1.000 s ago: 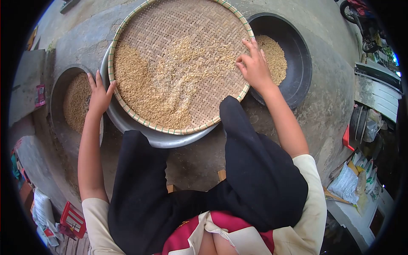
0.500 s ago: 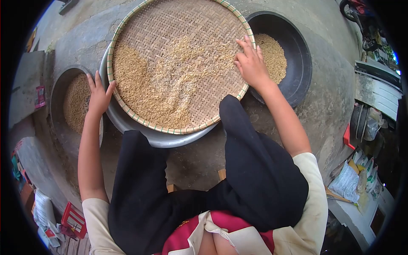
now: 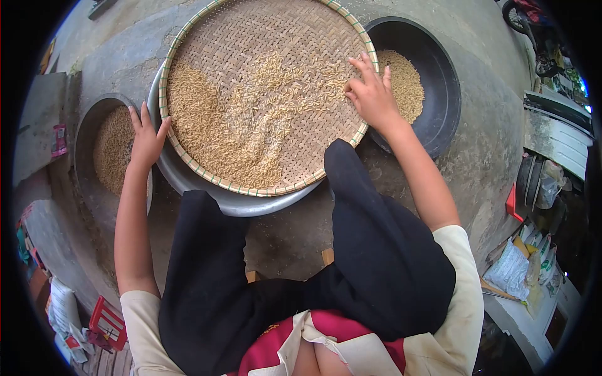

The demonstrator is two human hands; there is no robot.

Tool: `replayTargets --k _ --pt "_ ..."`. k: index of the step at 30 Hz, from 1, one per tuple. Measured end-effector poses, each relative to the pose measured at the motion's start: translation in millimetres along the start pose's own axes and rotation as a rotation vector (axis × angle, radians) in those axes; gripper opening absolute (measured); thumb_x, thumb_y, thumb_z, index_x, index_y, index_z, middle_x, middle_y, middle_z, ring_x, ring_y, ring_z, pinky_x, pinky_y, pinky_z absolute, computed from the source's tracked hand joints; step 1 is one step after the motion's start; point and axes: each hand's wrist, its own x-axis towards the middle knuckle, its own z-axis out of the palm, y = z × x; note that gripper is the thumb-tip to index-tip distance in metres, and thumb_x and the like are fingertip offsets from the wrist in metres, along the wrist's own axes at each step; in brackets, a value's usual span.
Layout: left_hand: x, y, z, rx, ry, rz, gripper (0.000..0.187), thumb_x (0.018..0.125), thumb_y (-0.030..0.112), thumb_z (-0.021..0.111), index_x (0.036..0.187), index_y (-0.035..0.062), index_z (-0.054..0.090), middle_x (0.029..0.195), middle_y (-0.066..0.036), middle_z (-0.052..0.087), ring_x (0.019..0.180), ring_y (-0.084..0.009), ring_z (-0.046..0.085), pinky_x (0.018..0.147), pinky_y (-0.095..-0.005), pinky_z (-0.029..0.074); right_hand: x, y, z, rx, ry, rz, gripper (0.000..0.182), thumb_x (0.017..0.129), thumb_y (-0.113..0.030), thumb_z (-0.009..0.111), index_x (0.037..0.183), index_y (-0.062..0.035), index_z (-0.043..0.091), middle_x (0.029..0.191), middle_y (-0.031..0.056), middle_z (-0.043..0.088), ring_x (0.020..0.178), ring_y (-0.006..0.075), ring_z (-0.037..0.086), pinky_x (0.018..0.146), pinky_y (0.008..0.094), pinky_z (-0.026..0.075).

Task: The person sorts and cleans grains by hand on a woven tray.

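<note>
- Concrete ground (image 3: 489, 144), grey, rough and stained, lies under everything we sit over, with bags and clutter at its edges.
- Our round woven tray (image 3: 269, 37) is the largest thing here: flat bamboo plaiting with a green-flecked rim, resting on a wide metal basin (image 3: 188, 182) whose smooth lip shows below it.
- A black bowl (image 3: 439, 81) stands to the right, touching the tray's rim, partly filled with grain; a grey bowl (image 3: 84, 156) on the left holds more.
- Unhusked rice (image 3: 213, 125), golden and husky, spreads thickest on the tray's left, with paler streaks trailing across the middle.
- Our right hand (image 3: 373, 94) has drawn in a little over the last second, fingers now curled closer at the tray's right rim, pinching at the grains there (whether any are actually caught between the fingertips we cannot tell); we judge the picking-over is proceeding grain by grain.
- Our left hand (image 3: 147, 141) has not moved: open-palmed, fingers spread, pressed against the tray's left rim, steadying it.
</note>
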Motion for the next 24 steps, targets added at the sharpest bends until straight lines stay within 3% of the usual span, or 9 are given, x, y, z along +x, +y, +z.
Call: replayTargets --k 14,17,20,22,24 --pt "0.1 0.0 0.7 0.023 0.009 0.001 0.081 0.084 0.052 0.048 0.140 0.0044 0.013 0.143 -0.029 -0.001 0.126 -0.0443 0.028 0.100 -0.0426 0.033 3.6 0.5 2.3 -0.104 -0.019 -0.066 0.008 0.082 -0.015 0.058 0.083 -0.0087 0.052 0.133 0.0067 0.037 0.134 0.0276 0.020 0.102 0.0602 0.020" --pt "0.6 -2.3 1.9 0.015 0.014 0.012 0.081 0.084 0.052 0.048 0.140 0.0044 0.014 0.143 -0.029 -0.001 0.126 -0.0443 0.028 0.100 -0.0426 0.033 0.2 1.4 -5.2 0.001 -0.003 -0.033 0.006 0.083 -0.012 0.054 0.087 -0.0076 0.053 0.131 0.0101 0.037 0.134 0.0288 0.020 0.102 0.0621 0.018" --pt "0.2 -0.3 -0.4 0.023 0.014 0.014 0.081 0.084 0.051 0.048 0.140 0.0044 0.014 0.143 -0.030 -0.001 0.126 -0.0443 0.028 0.100 -0.0428 0.033 -5.2 14.2 -19.9 0.098 0.058 0.096 0.006 0.082 -0.012 0.056 0.086 -0.0072 0.054 0.128 0.0109 0.040 0.132 0.0315 0.023 0.101 0.0608 0.021" --pt "-1.3 5.9 -6.0 -0.026 -0.061 -0.028 0.080 0.086 0.050 0.047 0.140 0.0036 0.011 0.143 -0.029 -0.005 0.132 -0.0412 0.015 0.105 -0.0418 0.025 -12.4 33.9 -30.7 0.114 0.202 0.213 0.006 0.082 -0.012 0.057 0.086 -0.0067 0.057 0.125 0.0121 0.043 0.129 0.0339 0.028 0.098 0.0585 0.027" --pt "-1.7 7.7 -7.4 -0.026 -0.064 -0.035 0.080 0.086 0.050 0.047 0.140 0.0037 0.011 0.143 -0.029 -0.005 0.132 -0.0411 0.015 0.105 -0.0417 0.025 -22.6 53.4 -34.1 0.072 0.230 0.281 0.007 0.083 -0.011 0.056 0.088 -0.0071 0.058 0.124 0.0127 0.044 0.128 0.0346 0.030 0.097 0.0565 0.029"
